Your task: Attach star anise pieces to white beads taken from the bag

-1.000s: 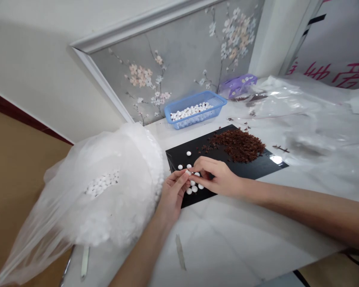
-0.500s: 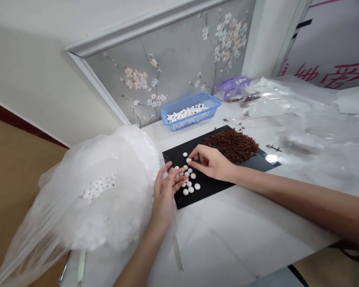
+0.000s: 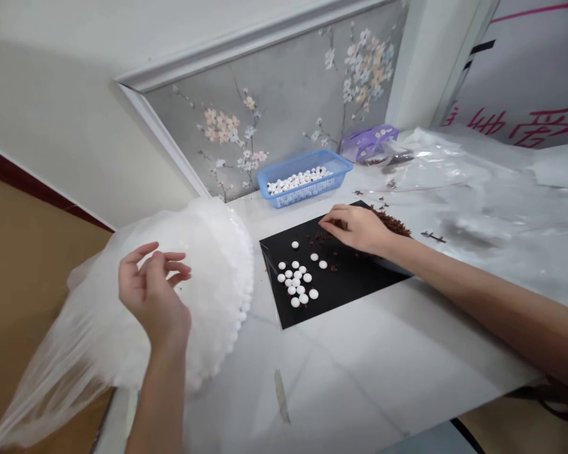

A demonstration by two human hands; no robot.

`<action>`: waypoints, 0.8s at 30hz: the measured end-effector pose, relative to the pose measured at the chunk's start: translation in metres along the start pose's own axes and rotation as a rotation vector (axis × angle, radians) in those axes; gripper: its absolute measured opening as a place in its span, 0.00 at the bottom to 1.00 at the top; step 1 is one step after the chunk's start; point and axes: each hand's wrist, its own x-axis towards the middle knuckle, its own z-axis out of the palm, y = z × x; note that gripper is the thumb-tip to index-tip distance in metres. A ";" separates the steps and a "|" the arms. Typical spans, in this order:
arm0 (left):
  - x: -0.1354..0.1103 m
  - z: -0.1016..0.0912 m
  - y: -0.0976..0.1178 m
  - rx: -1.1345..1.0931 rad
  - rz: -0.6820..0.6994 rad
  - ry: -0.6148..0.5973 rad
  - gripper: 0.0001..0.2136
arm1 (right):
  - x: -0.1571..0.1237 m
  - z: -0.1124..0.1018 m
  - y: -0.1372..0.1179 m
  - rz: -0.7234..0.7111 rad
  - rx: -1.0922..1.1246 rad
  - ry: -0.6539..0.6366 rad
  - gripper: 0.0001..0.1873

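My left hand (image 3: 158, 287) is raised over a rounded heap of white tulle (image 3: 218, 271), its fingers loosely curved and apart, with nothing visible in them. My right hand (image 3: 353, 227) is above a black board (image 3: 345, 280), thumb and fingertips pinched together beside loose brown bits (image 3: 318, 238); anything between the tips is too small to make out. Behind that hand lies a pile of small dark-brown pieces (image 3: 392, 222), partly hidden by it. Several round white buttons or beads (image 3: 303, 298) are clustered at the board's left end, and a few lie apart from the cluster.
A blue plastic basket (image 3: 307, 187) holding many small white pieces stands against the floral wall panel (image 3: 274, 107). Clear plastic sheeting (image 3: 492, 202) covers the table's right side, near a purple packet (image 3: 370, 142). A strip of tape (image 3: 281, 396) sticks to the tabletop (image 3: 331, 372).
My left hand has moved left from the white pieces to over the tulle. My right hand has shifted right to the brown pile, and two white pieces now lie right of the cluster.
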 end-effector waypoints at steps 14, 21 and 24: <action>0.024 -0.036 -0.060 1.295 -0.112 -0.410 0.14 | 0.002 0.001 0.009 0.168 -0.178 -0.165 0.10; 0.025 -0.035 -0.057 1.533 -0.211 -0.399 0.19 | 0.003 0.000 0.008 0.227 -0.254 -0.180 0.10; 0.022 -0.035 -0.059 1.495 -0.244 -0.432 0.18 | 0.002 0.003 0.010 0.197 -0.261 -0.186 0.09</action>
